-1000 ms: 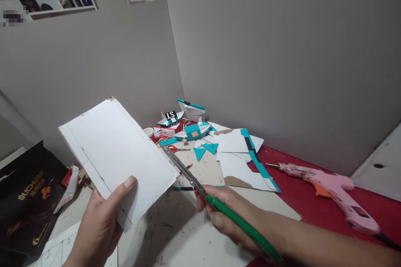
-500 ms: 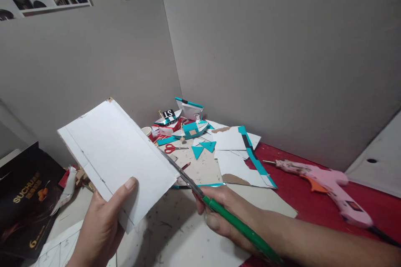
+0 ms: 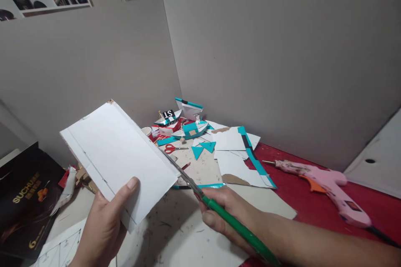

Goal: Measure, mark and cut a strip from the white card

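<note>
A white sheet of cardboard (image 3: 119,150), with a pencil line along its left side, is raised above the table in my left hand (image 3: 109,221). The thumb lies on its face and the fingers are hidden behind it. My right hand (image 3: 225,212) is wrapped round green-handled scissors (image 3: 232,223). Their blades lie along the right edge of the cardboard near its lower right corner. How far apart the blades are, I cannot tell.
A pink glue gun (image 3: 326,187) lies on the red table surface (image 3: 291,200) at right. Behind the hands are small model boats (image 3: 189,130), red scissors (image 3: 171,148), teal triangles (image 3: 206,147) and white card scraps (image 3: 233,162). A black box (image 3: 28,200) stands at left.
The cardboard has tilted very slightly, its left corner shifting a little right and down. The scissors' handle has moved slightly while both hands keep their hold.
</note>
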Demonstrator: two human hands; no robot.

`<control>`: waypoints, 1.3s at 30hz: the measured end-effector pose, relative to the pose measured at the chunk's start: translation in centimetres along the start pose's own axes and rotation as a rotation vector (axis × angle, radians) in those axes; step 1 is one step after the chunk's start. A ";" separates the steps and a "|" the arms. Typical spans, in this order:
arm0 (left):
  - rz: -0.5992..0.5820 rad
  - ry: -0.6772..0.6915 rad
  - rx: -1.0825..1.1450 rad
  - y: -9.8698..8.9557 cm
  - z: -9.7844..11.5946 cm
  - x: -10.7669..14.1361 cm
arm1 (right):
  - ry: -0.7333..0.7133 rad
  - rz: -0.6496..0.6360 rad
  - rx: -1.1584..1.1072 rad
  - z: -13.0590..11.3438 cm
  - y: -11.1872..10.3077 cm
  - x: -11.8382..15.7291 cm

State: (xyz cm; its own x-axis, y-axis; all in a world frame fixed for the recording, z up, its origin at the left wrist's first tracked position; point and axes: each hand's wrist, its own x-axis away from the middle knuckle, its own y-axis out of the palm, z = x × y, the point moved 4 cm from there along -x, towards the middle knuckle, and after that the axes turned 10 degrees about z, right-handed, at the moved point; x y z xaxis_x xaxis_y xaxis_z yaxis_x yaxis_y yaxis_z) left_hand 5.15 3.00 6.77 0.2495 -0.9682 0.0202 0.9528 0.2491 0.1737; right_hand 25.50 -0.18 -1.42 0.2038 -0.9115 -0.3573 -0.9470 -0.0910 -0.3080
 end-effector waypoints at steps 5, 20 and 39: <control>-0.041 -0.040 -0.028 -0.2 -0.3 -0.1 | 0.072 0.087 -0.088 0.2 -0.5 -0.3; -0.706 -0.035 -0.829 -2.3 -3.4 -1.1 | 0.054 0.372 -0.199 -0.2 -5.5 -2.5; -0.448 -0.289 -0.074 2.2 -7.6 1.0 | 0.041 0.697 -0.389 1.7 -3.4 -1.2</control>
State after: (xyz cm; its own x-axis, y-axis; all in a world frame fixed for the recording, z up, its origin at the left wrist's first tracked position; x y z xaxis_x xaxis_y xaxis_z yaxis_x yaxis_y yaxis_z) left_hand 8.78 2.74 -0.27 -0.2324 -0.9444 0.2324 0.9672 -0.1992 0.1578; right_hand 28.91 1.96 -1.47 -0.4689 -0.8236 -0.3191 -0.8733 0.3783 0.3069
